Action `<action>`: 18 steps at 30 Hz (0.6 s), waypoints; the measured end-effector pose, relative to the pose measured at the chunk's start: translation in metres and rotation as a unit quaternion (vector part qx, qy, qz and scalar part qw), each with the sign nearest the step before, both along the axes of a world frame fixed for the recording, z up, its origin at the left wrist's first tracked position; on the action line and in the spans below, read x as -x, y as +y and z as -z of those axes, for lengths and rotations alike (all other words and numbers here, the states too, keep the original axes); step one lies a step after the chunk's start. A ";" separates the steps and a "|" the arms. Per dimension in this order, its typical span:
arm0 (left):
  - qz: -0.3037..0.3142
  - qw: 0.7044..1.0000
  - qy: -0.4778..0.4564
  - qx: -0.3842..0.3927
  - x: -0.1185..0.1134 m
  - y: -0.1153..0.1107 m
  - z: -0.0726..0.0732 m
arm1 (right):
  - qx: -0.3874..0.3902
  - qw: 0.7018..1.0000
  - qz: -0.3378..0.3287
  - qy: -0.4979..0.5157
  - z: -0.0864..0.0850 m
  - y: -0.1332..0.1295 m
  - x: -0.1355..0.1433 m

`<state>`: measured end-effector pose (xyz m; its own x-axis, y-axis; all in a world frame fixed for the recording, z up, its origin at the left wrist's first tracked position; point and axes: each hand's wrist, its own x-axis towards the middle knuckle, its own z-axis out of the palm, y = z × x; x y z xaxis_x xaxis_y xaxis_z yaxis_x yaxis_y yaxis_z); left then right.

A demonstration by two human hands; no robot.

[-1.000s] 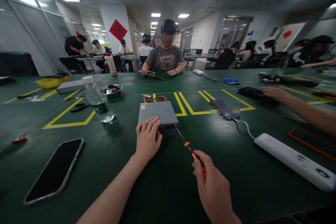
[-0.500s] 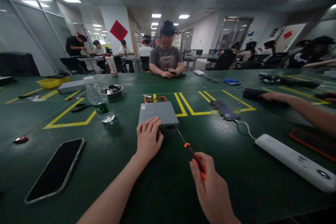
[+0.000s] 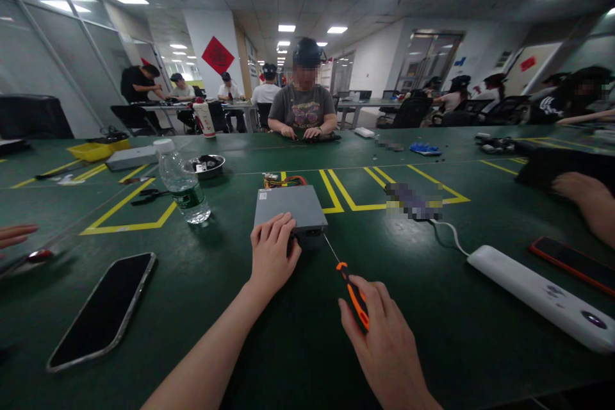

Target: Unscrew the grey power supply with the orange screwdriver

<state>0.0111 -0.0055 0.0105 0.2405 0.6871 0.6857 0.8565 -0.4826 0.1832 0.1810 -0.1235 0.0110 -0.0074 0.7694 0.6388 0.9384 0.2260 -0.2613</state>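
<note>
A grey metal computer power supply unit [image 3: 288, 202] lies on the green table in front of me, its bundle of coloured wires [image 3: 288, 180] at the far side. My left hand [image 3: 273, 246] grips its near left corner, fingers over the top and thumb down by the front face. In my right hand [image 3: 382, 330] is an orange and black screwdriver [image 3: 355, 295]. Its thin shaft points up-left, and the tip meets the unit's near right corner. Fingers rest along the handle while the thumb stands off it. Any screw at the tip is too small to make out.
A water bottle [image 3: 185, 186] and a phone [image 3: 103, 311] are on the left, with a metal bowl [image 3: 209, 170] behind. To the right lie a white power strip [image 3: 538, 295] and an orange-edged phone [image 3: 576, 262]. Co-workers' hands reach in at both sides; another person sits opposite.
My right thumb has come away from the screwdriver handle and the fingers have loosened. My left hand and the unit stay put. A co-worker's hand has appeared at the left edge.
</note>
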 end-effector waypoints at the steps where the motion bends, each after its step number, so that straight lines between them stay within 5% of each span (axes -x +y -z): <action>1: 0.001 1.000 -0.001 0.001 0.000 0.000 0.000 | 0.000 1.000 -0.004 0.006 0.001 0.000 0.001; 18: -0.004 1.000 -0.008 -0.003 -0.001 0.001 0.001 | -0.001 0.996 -0.067 0.052 -0.005 0.002 0.014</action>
